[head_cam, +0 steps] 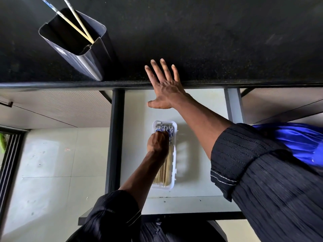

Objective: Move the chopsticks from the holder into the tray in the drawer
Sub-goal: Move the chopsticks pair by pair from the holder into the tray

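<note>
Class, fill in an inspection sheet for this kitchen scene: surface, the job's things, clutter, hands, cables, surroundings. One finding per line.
Surface: dark speckled countertop above an open drawer with a pale floor.
Job's things: dark holder near the counter edge, two chopsticks left in it; white tray in the drawer holds a bundle of chopsticks, blue-patterned ends at the far end.
Clutter: nothing seen.
Hands: left hand down in the tray on the bundle; right hand open, fingers spread, at the counter edge.
Cables: nothing seen.
Surroundings: pale tiled floor, ribbed cabinet fronts beside the drawer.
</note>
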